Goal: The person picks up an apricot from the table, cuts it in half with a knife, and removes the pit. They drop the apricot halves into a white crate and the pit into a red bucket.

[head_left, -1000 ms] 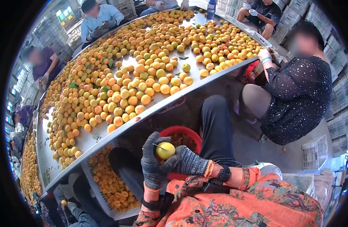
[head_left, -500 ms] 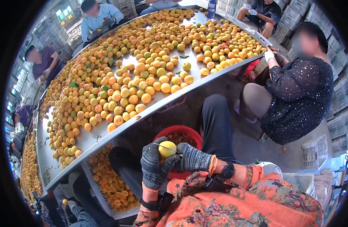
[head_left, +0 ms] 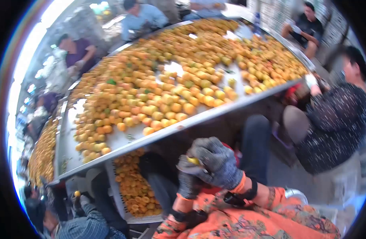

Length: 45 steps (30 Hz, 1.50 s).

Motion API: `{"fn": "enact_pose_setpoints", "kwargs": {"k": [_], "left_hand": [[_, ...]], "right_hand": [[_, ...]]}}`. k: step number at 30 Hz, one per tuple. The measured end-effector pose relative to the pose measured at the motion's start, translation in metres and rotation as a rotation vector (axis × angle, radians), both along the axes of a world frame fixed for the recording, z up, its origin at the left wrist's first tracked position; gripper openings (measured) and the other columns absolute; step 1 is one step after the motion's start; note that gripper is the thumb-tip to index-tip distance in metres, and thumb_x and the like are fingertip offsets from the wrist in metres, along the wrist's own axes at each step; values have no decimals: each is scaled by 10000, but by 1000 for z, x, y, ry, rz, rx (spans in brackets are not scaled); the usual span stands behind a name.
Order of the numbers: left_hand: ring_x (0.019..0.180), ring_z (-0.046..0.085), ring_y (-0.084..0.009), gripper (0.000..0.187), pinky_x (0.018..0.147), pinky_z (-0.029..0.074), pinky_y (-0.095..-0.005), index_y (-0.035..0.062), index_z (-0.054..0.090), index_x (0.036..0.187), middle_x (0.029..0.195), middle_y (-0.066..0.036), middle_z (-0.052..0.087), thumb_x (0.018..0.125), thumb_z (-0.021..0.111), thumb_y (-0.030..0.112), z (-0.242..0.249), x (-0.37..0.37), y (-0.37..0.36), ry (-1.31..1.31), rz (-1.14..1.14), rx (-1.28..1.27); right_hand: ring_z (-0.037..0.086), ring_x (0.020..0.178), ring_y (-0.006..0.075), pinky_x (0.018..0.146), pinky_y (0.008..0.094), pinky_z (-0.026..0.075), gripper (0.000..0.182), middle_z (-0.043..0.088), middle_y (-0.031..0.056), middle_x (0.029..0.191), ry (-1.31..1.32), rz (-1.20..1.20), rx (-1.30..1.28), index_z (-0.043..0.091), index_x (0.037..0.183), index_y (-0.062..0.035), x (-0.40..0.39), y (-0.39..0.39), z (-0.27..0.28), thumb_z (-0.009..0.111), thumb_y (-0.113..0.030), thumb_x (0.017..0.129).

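Observation:
Both gloved hands are together in front of my lap, below the table edge, and blurred. My left hand (head_left: pixel 189 181) is wrapped round a yellow-orange fruit (head_left: pixel 194 160), of which only a small part shows. My right hand (head_left: pixel 219 161) lies over the fruit with its fingers curled. What the right fingers hold is hidden or too blurred to tell. Behind the hands a red basin (head_left: pixel 232 153) shows in part. To the left, below the table, a white crate (head_left: pixel 114 181) holds many halved orange fruits (head_left: pixel 138 195).
A large metal-rimmed table (head_left: pixel 179 128) bears a wide spread of whole fruits (head_left: pixel 151 99). A person in a dark patterned top (head_left: pixel 330 127) sits at the right. Other people sit along the far and left sides; another person's striped sleeve (head_left: pixel 83 227) shows at the lower left.
The view has swung, so the scene sits farther right and mostly lower. My right hand has moved over the fruit and hides most of it. The thin tool seen earlier is no longer distinct.

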State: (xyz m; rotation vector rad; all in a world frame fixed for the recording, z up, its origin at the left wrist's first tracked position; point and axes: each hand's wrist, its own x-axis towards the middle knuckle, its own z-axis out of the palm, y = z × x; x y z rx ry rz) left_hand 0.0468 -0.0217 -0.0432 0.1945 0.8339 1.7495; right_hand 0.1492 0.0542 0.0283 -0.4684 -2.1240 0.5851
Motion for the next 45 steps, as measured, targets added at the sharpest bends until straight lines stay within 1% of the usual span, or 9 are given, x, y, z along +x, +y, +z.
{"fn": "enact_pose_setpoints", "kwargs": {"k": [9, 13, 20, 27, 33, 37, 41, 43, 45], "left_hand": [[936, 552, -149, 207, 844, 463, -296, 101, 515, 1041, 983, -26, 571, 978, 388, 251, -75, 9, -7, 289, -2, -282], [1098, 512, -187, 399, 989, 390, -340, 66, 546, 1178, 1211, -70, 558, 981, 384, 373, -131, 14, -12, 405, 82, 114], [1089, 538, -191, 354, 994, 402, -330, 49, 532, 1196, 1183, -62, 584, 975, 374, 275, -80, 20, -32, -493, -83, 335], [1183, 432, -258, 359, 1039, 282, -431, 125, 498, 1237, 1293, -81, 491, 924, 430, 288, -94, 12, -54, 1385, -330, 6], [1153, 531, -245, 461, 967, 443, -408, 98, 443, 1334, 1300, -71, 533, 904, 521, 246, -111, 19, -103, 896, -323, 132], [736, 472, -172, 500, 617, 383, -319, 99, 532, 1125, 977, -86, 565, 871, 446, 521, -88, 11, -41, -636, -372, 122], [430, 436, -114, 686, 361, 346, -255, 86, 601, 958, 725, -75, 579, 843, 391, 729, -53, -6, -22, -728, -255, -46], [501, 499, -153, 647, 424, 407, -260, 56, 587, 1029, 789, -85, 603, 866, 446, 666, -61, -4, -20, -762, -252, 171], [550, 517, -164, 583, 469, 430, -277, 50, 577, 1044, 800, -79, 596, 877, 482, 601, -44, -3, -18, -605, -58, 11]], "right_hand": [[541, 609, 324, 542, 438, 419, 207, 524, 119, 640, -141, -157, -57, 535, 638, -90, -39, -18, -50, 668, -242, 684], [557, 585, 294, 542, 420, 431, 207, 536, 94, 621, -236, -30, 95, 544, 617, -120, -37, -20, -43, 629, -300, 675], [537, 587, 328, 523, 441, 413, 166, 510, 119, 620, -322, 0, 48, 546, 626, -109, -38, -29, -39, 645, -241, 640], [529, 582, 302, 520, 420, 399, 215, 501, 101, 609, -325, 62, 175, 568, 630, -120, -29, -32, -51, 668, -310, 614], [579, 692, 265, 591, 407, 437, 214, 585, 55, 705, -398, 559, 163, 630, 702, -146, -13, -29, -58, 678, -314, 579], [566, 654, 225, 588, 324, 455, 116, 575, 68, 699, 42, 298, -212, 576, 717, -95, -17, 3, -57, 634, -172, 783], [527, 608, 75, 541, 235, 433, 182, 595, 12, 706, 686, 100, -824, 609, 814, -45, -47, 10, -27, 554, -161, 943], [543, 581, 83, 560, 260, 452, 167, 605, 40, 681, 128, -295, 78, 665, 888, -61, -79, -1, -29, 586, -202, 929], [585, 612, 102, 581, 266, 476, 194, 650, 56, 713, 369, 300, -792, 662, 903, -30, -107, -29, -9, 596, -212, 923]]}}
